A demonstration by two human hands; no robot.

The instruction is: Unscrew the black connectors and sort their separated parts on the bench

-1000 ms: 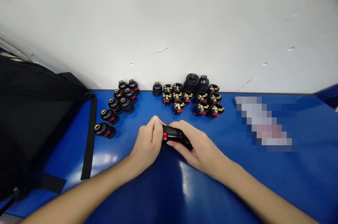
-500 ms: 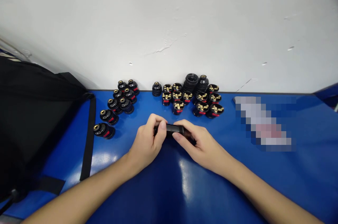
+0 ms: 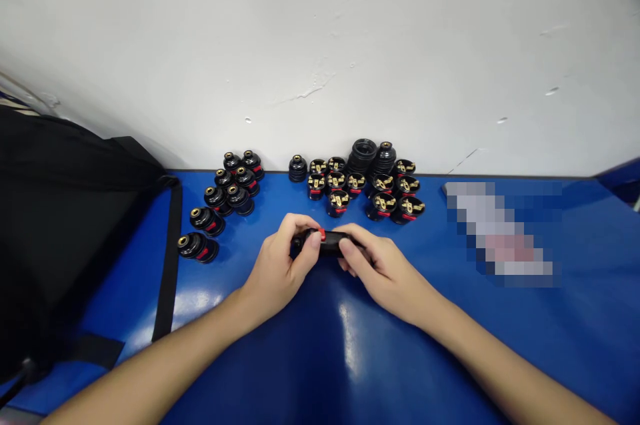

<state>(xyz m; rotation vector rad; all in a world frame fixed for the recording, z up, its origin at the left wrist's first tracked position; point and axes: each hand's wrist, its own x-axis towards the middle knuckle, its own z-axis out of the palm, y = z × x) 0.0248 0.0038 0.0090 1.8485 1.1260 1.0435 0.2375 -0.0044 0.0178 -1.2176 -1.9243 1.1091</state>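
Observation:
My left hand (image 3: 279, 261) pinches one end of a black lamp holder (image 3: 332, 243) between thumb and fingers, beside a small red part near my thumb. Around the other end my right hand (image 3: 385, 270) is closed, its thumb lying along the near side. The piece lies sideways just above the blue table, and its two ends are largely hidden by my fingers. Beyond my hands stand several open lamp holder bodies (image 3: 338, 203) with brass contacts facing up and red tabs.
Several assembled lamp holders (image 3: 199, 247) with brass-ringed tops stand in rows at the left. Two ribbed black shells (image 3: 362, 156) stand by the white wall (image 3: 320, 45). A black bag (image 3: 75, 211) with straps covers the far left. At right lies a blurred flat object (image 3: 495, 228).
The red part has come into view by my left thumb, so the lamp holder seems turned. My right thumb has shifted slightly right along it; the left hand stays nearly in place.

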